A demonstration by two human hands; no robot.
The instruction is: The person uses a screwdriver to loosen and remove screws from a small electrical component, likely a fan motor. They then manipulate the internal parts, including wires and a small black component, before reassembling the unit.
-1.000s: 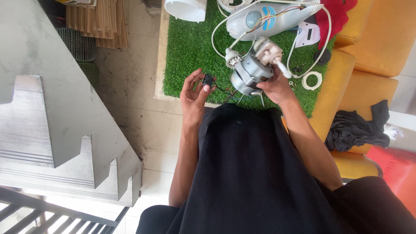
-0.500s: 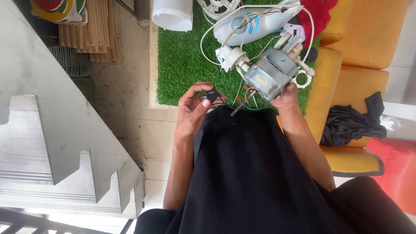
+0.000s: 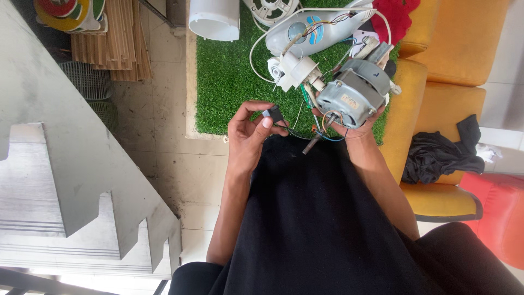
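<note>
My right hand (image 3: 349,127) cradles a grey electric fan motor (image 3: 353,93) from below, its shaft pointing toward me. Coloured wires (image 3: 305,131) run from the motor across to a small black component (image 3: 273,114), which my left hand (image 3: 248,131) pinches between thumb and fingers. White plastic fittings (image 3: 292,70) hang off the motor's left side. Both hands hover over the near edge of a green artificial-grass mat (image 3: 224,82), above my black-clad lap.
On the mat lie a white fan housing (image 3: 316,30), a white cable and a white cylinder (image 3: 214,21). Yellow cushioned seats (image 3: 436,82) with a dark cloth (image 3: 442,153) stand right. Wooden slats (image 3: 109,43) and grey stepped concrete (image 3: 60,180) lie left.
The right hand has lifted and turned the motor so its shaft end faces me. The left hand keeps hold of the black component, shifted slightly.
</note>
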